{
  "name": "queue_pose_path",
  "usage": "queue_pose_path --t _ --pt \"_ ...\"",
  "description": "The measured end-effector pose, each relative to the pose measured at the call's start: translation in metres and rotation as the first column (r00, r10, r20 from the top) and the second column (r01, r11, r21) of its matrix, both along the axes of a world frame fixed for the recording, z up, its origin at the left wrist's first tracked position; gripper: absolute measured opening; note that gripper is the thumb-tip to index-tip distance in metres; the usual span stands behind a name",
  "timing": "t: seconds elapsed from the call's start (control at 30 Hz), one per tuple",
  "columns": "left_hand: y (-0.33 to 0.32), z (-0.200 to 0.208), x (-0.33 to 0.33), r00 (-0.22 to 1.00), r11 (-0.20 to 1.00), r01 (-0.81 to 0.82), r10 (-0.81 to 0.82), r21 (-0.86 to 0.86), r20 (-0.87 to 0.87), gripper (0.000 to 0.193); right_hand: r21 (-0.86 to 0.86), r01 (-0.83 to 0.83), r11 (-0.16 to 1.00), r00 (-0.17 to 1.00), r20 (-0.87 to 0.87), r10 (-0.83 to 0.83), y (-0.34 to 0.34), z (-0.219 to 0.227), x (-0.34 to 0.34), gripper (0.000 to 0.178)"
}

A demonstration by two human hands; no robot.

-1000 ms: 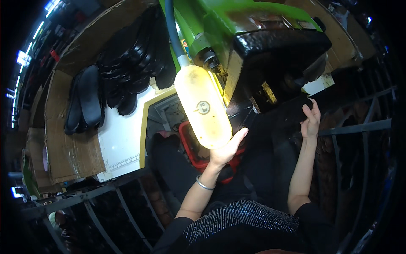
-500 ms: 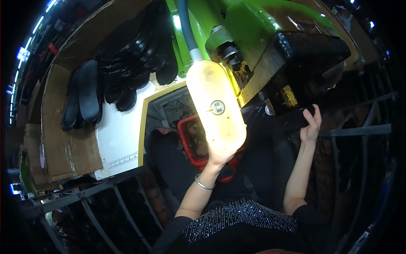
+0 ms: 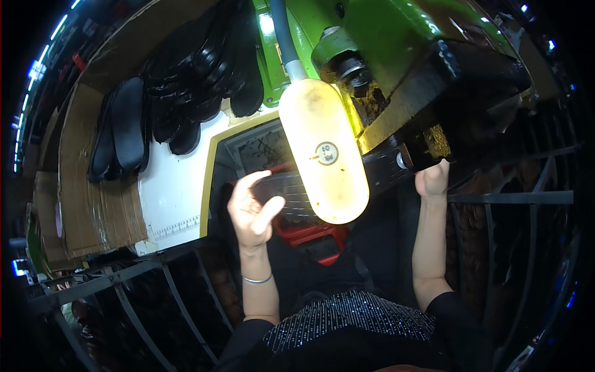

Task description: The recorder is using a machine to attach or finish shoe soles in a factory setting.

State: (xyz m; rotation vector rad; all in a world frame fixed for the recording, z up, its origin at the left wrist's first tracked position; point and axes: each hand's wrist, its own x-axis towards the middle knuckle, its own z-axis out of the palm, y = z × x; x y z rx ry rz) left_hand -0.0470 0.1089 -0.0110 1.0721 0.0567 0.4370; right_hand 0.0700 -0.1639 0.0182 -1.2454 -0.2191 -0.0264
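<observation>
A black shoe sole (image 3: 288,193) with a grid of grooves lies level below the lit lamp, which hides its middle. My left hand (image 3: 249,217) is curled round the sole's left end, with thumb and forefinger apart along its edges. The lamp (image 3: 322,180) is a glowing rounded oblong on a grey flexible neck. To its right stands a green machine (image 3: 396,56) with a dark, greasy head. My right hand (image 3: 432,181) is closed under that machine's head, its fingertips hidden against dark parts. Whatever it grips cannot be made out.
A cardboard box (image 3: 80,180) at the left holds several black soles (image 3: 131,127) beside a white tabletop (image 3: 173,192) with a yellow edge. Under the lamp, a red plastic basket (image 3: 316,234) rests near my lap. Metal rails (image 3: 527,197) flank me on both sides.
My left hand has moved left from behind the lamp, and the grooved sole now shows beside it. My right hand has come slightly left, its raised fingers now closed under the machine.
</observation>
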Motion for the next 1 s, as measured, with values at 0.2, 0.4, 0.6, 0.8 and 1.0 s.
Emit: queue_pose_path --t 0.2,0.4,0.6,0.8,1.0 --pt "0.039 -0.036 -0.021 0.996 0.995 0.000 -0.009 -0.095 -0.093 0.042 -0.092 -0.054 0.994 0.988 0.138 0.067 0.034 -0.003 -0.019 0.029" --pt "0.043 -0.081 -0.052 0.971 0.974 0.035 -0.086 -0.225 -0.222 0.030 -0.327 -0.148 0.933 0.982 0.066 0.178 0.050 0.001 -0.031 0.025" --pt "-0.010 -0.131 -0.068 0.848 0.954 0.279 -0.193 0.107 -0.493 0.020 -0.505 -0.009 0.863 0.962 0.232 0.146 0.054 0.000 -0.027 0.028" --pt "-0.075 -0.127 -0.043 0.889 0.759 0.361 -0.105 0.541 -0.446 0.022 -0.505 0.053 0.861 0.933 0.333 0.137 0.067 -0.006 -0.035 0.033" --pt "-0.076 -0.057 -0.004 0.955 0.830 0.296 -0.256 0.473 -0.150 0.051 -0.503 -0.133 0.854 0.956 0.164 0.245 0.040 0.007 -0.037 0.025"
